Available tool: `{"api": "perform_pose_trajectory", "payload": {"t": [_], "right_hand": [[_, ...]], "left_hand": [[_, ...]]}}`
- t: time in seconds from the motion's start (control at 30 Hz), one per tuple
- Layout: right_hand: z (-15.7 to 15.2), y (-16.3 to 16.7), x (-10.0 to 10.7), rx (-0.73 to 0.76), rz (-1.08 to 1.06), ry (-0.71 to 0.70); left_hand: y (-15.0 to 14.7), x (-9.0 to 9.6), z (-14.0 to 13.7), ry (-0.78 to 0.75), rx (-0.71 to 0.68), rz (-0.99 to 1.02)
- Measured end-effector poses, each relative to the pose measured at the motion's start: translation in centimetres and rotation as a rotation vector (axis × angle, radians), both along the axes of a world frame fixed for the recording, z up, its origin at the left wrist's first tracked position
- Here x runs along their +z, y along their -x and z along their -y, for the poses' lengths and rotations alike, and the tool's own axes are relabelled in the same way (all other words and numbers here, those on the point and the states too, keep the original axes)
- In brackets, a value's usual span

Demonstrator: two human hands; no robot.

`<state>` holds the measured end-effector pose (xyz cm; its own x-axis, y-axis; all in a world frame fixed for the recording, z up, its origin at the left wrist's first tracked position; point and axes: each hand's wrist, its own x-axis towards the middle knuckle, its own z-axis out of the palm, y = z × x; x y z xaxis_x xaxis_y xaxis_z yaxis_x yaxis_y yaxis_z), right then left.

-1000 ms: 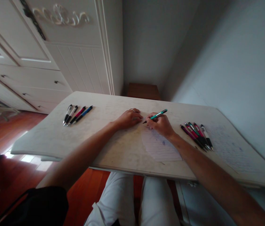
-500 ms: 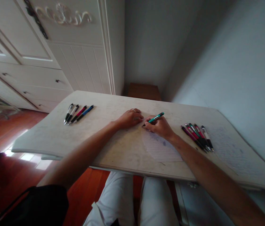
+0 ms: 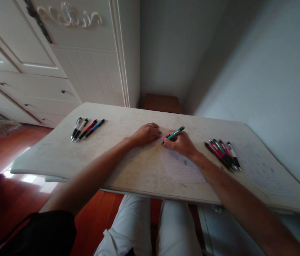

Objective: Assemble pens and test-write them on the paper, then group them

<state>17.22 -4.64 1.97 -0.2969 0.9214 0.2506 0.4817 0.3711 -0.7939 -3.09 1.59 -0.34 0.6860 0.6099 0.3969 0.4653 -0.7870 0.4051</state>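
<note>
1. Green pen (image 3: 176,133): in right hand (image 3: 181,144), thumb and fingers clamped on it. Tilted, tip down-left, other end sticking out up-right above the hand.
2. Pen tip by the upper left part of the lined sheet (image 3: 183,169); contact with paper, can't tell.
3. Right hand covers the top of that sheet; bluish marks show below it.
4. Left hand (image 3: 146,135): palm down on tabletop (image 3: 134,170), fingers loosely stretched out, just left of the pen tip, ring (image 3: 150,124) on one finger. Touching sheet or not, can't tell.
5. Pen bunch (image 3: 222,153), mixed colours: right of right hand, apart from it, beside the scribbled page (image 3: 263,172).
6. Four pens (image 3: 94,128): side by side, far left, well apart from left hand.
</note>
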Motion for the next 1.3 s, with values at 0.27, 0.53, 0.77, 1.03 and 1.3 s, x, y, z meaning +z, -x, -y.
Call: {"api": "perform_pose_trajectory", "payload": {"t": [0.27,0.53,0.77,1.03,1.3], "right_hand": [[0.0,-0.1,-0.1,0.059,-0.074,0.109],[-0.2,-0.3,0.1,0.055,-0.115,0.105],[0.0,-0.3,0.2,0.063,-0.021,0.039],[0.2,-0.1,0.7,0.146,-0.045,0.086],[-0.4,-1.3,1.1,0.045,-0.121,0.098]], "left_hand": [[0.0,0.2,0.1,0.003,0.013,-0.02],[0.0,0.1,0.1,0.006,0.026,-0.023],[0.0,0.2,0.1,0.004,0.013,-0.027],[0.1,-0.1,-0.2,0.004,0.0,-0.011],[0.0,0.2,0.1,0.003,0.01,-0.026]]}}
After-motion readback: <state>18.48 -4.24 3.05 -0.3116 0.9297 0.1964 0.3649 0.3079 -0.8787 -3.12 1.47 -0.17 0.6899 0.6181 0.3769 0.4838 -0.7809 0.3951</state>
